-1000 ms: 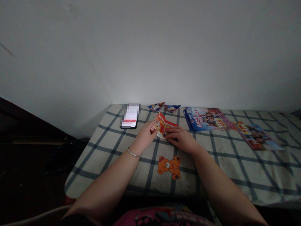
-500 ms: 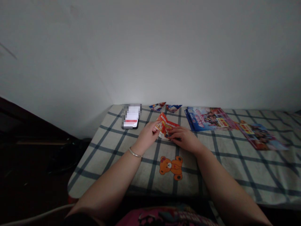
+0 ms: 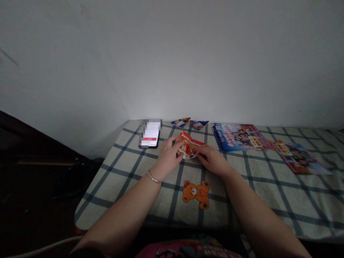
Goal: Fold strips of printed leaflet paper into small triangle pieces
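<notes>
Between my two hands is a red printed paper sheet (image 3: 190,142), partly folded and creased, with pale lettering along its upper part. My left hand (image 3: 170,154), a bangle on its wrist, is closed on the sheet's left side. At the right edge, the fingers of my right hand (image 3: 212,157) grip the paper near its lower corner. Behind the sheet, by the wall, stand two small folded paper pieces (image 3: 180,123) with blue and orange print.
A phone (image 3: 150,134) with a lit screen lies left of my hands. To the right are a stack of colourful leaflets (image 3: 239,137) and another leaflet (image 3: 301,157). A checked tablecloth (image 3: 129,172) with a bear picture (image 3: 196,193) covers the table, which meets the wall.
The sheet lies flatter and more spread out than before, its upright crease lower. My left fingers have shifted up and over its left side; my right hand has barely moved.
</notes>
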The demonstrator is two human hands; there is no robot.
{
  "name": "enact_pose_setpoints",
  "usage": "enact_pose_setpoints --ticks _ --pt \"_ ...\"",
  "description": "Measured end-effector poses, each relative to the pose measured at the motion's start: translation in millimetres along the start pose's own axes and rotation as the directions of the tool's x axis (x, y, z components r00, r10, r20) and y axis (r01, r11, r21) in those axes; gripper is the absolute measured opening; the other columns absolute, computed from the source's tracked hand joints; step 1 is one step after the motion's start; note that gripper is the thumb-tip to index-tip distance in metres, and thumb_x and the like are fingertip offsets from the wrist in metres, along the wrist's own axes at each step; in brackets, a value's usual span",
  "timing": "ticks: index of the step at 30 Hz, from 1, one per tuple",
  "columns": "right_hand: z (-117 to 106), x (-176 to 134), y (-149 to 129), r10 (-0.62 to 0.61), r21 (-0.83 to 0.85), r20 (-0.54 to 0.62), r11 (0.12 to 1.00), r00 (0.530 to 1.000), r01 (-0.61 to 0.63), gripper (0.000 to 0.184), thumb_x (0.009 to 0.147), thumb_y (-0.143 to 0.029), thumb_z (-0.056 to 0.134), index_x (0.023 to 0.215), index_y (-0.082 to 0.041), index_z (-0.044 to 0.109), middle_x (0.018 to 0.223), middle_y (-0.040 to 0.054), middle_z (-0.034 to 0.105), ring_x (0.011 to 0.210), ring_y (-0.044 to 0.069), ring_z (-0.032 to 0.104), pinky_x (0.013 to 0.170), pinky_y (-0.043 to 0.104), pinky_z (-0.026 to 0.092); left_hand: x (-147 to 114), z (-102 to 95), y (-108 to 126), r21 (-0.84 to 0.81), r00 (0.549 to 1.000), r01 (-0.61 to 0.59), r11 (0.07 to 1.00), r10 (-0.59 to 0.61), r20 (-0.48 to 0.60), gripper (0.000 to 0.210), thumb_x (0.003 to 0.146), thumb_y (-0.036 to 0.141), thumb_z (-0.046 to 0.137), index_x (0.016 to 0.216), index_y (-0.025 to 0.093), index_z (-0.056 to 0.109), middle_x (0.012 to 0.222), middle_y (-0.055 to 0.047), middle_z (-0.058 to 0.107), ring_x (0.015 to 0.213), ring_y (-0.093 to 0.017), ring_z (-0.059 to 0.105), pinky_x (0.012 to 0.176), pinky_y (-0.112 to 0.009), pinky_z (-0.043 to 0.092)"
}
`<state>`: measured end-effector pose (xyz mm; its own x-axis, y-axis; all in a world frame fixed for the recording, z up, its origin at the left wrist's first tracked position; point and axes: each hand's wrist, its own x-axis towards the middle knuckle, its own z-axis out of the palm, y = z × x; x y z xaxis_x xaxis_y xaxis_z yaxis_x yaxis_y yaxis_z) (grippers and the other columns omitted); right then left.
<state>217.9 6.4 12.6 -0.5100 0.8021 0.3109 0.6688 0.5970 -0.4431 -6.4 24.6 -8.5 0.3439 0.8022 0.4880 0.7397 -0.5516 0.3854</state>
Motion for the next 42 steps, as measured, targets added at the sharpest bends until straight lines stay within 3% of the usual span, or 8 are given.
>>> enact_pose_setpoints --ticks 9,18,23,27,33,38,42 --pt "-4 -2 0 0.081 -0.151 0.003 0.985 0.997 -0.080 0.020 0.090 -0.021 0.052 0.100 -0.023 0.070 0.095 0.0051 0.072 0.090 0.022 0.064 0.084 0.035 0.046 2 0.5 3 -0.135 0.994 -0.093 0.986 0.099 0.042 0.040 0.079 0.015 0.063 0.118 0.024 0.060 0.131 -0.009 0.046 0.121 -0.025 0.050 0.102 -0.046 0.046" --pt "2 -1 9 0.104 -0.121 -0.050 0.987 0.993 -0.109 0.023 0.091 -0.017 0.051 0.103 -0.020 0.070 0.095 0.0067 0.073 0.089 0.021 0.063 0.083 0.035 0.045 0 -0.2 4 -0.107 0.989 -0.121 0.987 0.129 0.072 0.039 0.078 0.012 0.064 0.115 0.023 0.061 0.132 -0.008 0.049 0.122 -0.025 0.049 0.105 -0.047 0.043" --pt "11 2 14 0.155 -0.074 -0.117 0.984 0.981 -0.164 0.017 0.089 -0.020 0.056 0.094 -0.022 0.071 0.094 0.0059 0.072 0.089 0.021 0.063 0.084 0.036 0.045 1 -7.5 10 -0.056 0.980 -0.174 0.983 0.179 0.087 0.021 0.078 0.016 0.066 0.098 0.022 0.068 0.139 -0.006 0.047 0.130 -0.029 0.040 0.109 -0.051 0.039" --pt "17 5 18 0.176 -0.058 -0.158 0.981 0.972 -0.187 0.016 0.088 -0.021 0.057 0.093 -0.024 0.072 0.093 0.0049 0.071 0.088 0.021 0.062 0.084 0.037 0.045 2 -11.3 14 0.000 0.955 -0.262 0.965 0.259 0.143 0.014 0.082 0.017 0.064 0.092 0.023 0.070 0.132 -0.003 0.056 0.135 -0.031 0.033 0.111 -0.054 0.033" --pt "20 7 22 0.193 -0.075 -0.172 0.975 0.966 -0.208 0.015 0.087 -0.023 0.059 0.091 -0.024 0.073 0.094 0.0051 0.071 0.089 0.021 0.062 0.084 0.037 0.045 3 -12.0 18 -0.028 0.898 -0.372 0.928 0.368 0.242 0.011 0.083 0.019 0.064 0.092 0.024 0.068 0.117 0.000 0.067 0.128 -0.026 0.045 0.113 -0.058 0.024" --pt "21 8 22 0.196 -0.092 -0.156 0.973 0.968 -0.212 0.015 0.088 -0.024 0.059 0.091 -0.024 0.073 0.094 0.0054 0.071 0.090 0.021 0.062 0.085 0.037 0.045 2 -9.3 21 -0.033 0.906 -0.336 0.941 0.332 0.262 0.008 0.083 0.019 0.063 0.090 0.022 0.066 0.112 -0.003 0.067 0.118 -0.023 0.053 0.114 -0.053 0.026" --pt "20 10 19 0.190 -0.110 -0.147 0.972 0.971 -0.207 0.014 0.088 -0.023 0.059 0.091 -0.023 0.073 0.094 0.0052 0.071 0.093 0.022 0.061 0.088 0.038 0.045 1 -6.8 22 -0.016 0.916 -0.307 0.951 0.300 0.267 0.022 0.085 0.018 0.061 0.106 0.022 0.063 0.112 -0.004 0.066 0.111 -0.020 0.056 0.111 -0.048 0.032"
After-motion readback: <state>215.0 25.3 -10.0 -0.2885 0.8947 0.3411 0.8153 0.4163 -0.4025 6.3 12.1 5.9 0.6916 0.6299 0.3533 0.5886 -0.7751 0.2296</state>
